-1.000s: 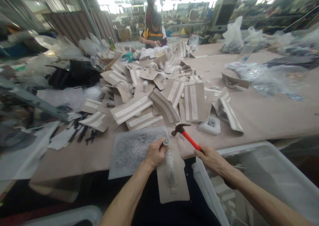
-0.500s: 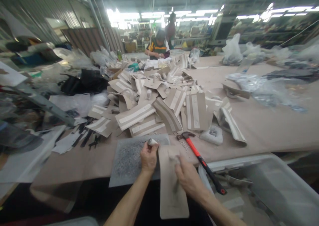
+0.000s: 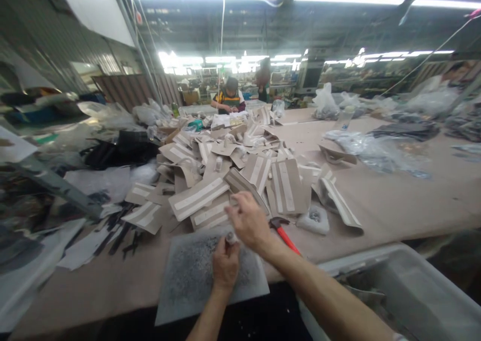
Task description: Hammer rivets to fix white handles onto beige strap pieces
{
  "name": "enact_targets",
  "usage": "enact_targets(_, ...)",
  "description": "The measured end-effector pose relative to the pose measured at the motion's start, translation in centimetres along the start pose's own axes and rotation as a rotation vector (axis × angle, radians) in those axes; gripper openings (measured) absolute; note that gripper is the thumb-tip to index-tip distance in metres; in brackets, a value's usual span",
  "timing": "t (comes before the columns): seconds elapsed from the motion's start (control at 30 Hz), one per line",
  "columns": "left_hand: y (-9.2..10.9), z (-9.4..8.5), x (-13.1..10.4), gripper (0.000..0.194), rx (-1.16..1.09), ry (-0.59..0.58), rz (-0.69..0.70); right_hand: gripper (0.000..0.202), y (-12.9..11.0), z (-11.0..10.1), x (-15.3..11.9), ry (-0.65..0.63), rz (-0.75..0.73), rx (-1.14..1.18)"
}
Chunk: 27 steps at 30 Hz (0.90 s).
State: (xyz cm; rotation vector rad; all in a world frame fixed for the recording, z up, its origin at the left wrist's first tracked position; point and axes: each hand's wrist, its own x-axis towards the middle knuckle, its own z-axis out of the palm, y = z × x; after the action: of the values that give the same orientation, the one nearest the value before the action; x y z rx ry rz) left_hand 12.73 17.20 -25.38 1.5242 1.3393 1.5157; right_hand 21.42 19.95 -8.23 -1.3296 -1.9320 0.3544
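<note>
My left hand [image 3: 226,265] is closed around a small whitish cylindrical piece [image 3: 232,238], above a speckled grey mat [image 3: 180,273] at the table's front edge. My right hand [image 3: 248,222] reaches across, just above and right of the left one, fingers bent and apart, with nothing visible in them. Behind it lies a heap of beige panels with pale strips, the nearest a striped panel [image 3: 199,197]. A claw hammer [image 3: 287,240] with a red handle rests right of the mat, partly covered by my right forearm.
At the lower right stands a translucent plastic bin [image 3: 424,276] with panels inside. A small clear bag [image 3: 313,220] lies beyond the hammer. Dark strips and paper scraps [image 3: 86,246] are on the left, plastic bags [image 3: 376,150] at the right. A person [image 3: 229,98] sits across the table.
My right hand has let go of a beige panel and moved up and left toward the heap. My left hand still holds the whitish piece. The view has tilted upward.
</note>
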Motion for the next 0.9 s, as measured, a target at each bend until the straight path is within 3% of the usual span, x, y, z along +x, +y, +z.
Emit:
enact_targets(0.07,0.1,0.0,0.1,0.017,-0.016,0.073,-0.116,0.044,4.0,-1.3,4.6,0.036,0.212,-0.249)
enact_targets(0.17,0.4,0.0,0.2,0.02,-0.069,0.1,-0.228,0.052,8.1,-2.3,9.9,-0.192,0.34,-0.396)
enact_targets(0.23,0.5,0.0,0.2,0.023,-0.082,0.099,-0.247,0.035,9.2,-2.3,11.7,-0.33,0.331,-0.373)
enact_targets(0.33,0.6,-0.1,0.3,0.024,-0.083,0.086,-0.275,0.012,8.8,-2.1,11.6,-0.393,0.288,-0.339)
enact_targets(0.43,0.7,-0.3,0.4,0.023,-0.096,0.097,-0.298,0.028,7.6,-2.7,8.7,-0.307,0.203,-0.303)
enact_targets(0.57,0.5,-1.1,0.5,0.021,-0.192,0.21,-0.335,0.031,7.8,-3.7,0.3,-0.103,-0.183,-0.084)
enact_targets(0.63,0.2,-2.0,0.4,0.023,-0.274,0.322,-0.368,0.025,9.5,-3.1,-5.0,-0.153,-0.302,0.002)
enact_targets(0.7,-0.1,-3.1,0.4,0.026,-0.353,0.465,-0.389,0.024,11.9,-1.8,-10.0,-0.212,-0.344,0.059)
enact_targets(0.77,-0.2,-4.1,0.3,0.028,-0.406,0.534,-0.387,0.026,14.3,-0.2,-14.0,-0.294,-0.391,0.128)
enact_targets(0.8,-0.2,-4.4,0.3,0.029,-0.417,0.509,-0.381,0.027,15.2,0.5,-15.3,-0.32,-0.399,0.156)
enact_targets(0.9,0.4,-4.1,0.4,0.032,-0.372,0.254,-0.357,0.026,16.3,1.5,-16.9,-0.354,-0.393,0.199)
